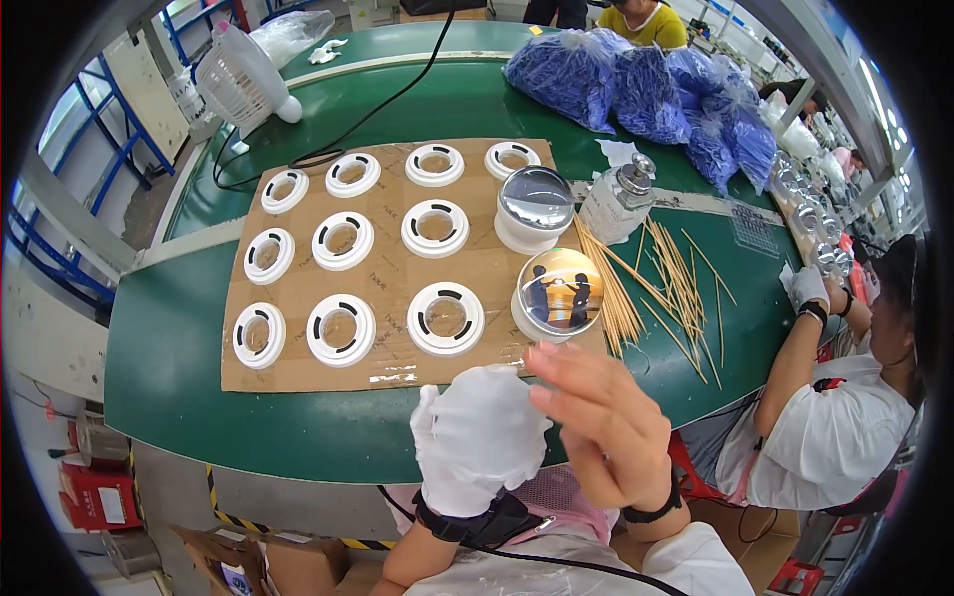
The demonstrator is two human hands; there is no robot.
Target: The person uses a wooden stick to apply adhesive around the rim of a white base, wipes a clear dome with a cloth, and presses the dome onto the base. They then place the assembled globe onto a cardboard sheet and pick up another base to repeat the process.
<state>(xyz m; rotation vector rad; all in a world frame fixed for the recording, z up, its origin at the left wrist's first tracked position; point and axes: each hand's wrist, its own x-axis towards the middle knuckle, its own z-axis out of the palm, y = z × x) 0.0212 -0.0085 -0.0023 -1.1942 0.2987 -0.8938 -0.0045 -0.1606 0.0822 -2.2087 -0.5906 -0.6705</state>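
Observation:
My left hand point(457, 487), in a white glove, is cupped round a whitish, rounded object point(487, 417) at the table's near edge; its exact kind is hard to make out. My bare right hand point(616, 427) is just right of it, fingers stretched out and apart, holding nothing visible. Beyond my fingers, a glass globe point(559, 293) with two dark figures on an orange scene rests at the cardboard's right edge. Behind it stands a clear glass globe point(537, 199) on a white base. White rings point(445, 318) with black curved strips lie in rows on the cardboard sheet point(388, 288).
Thin wooden sticks point(686, 288) lie loose right of the cardboard, near a glass bottle with a metal top point(618, 199). Blue bags point(636, 84) pile up at the far right. A white fan point(238, 79) and black cable point(397, 79) occupy the far left. A co-worker point(835, 397) sits at right.

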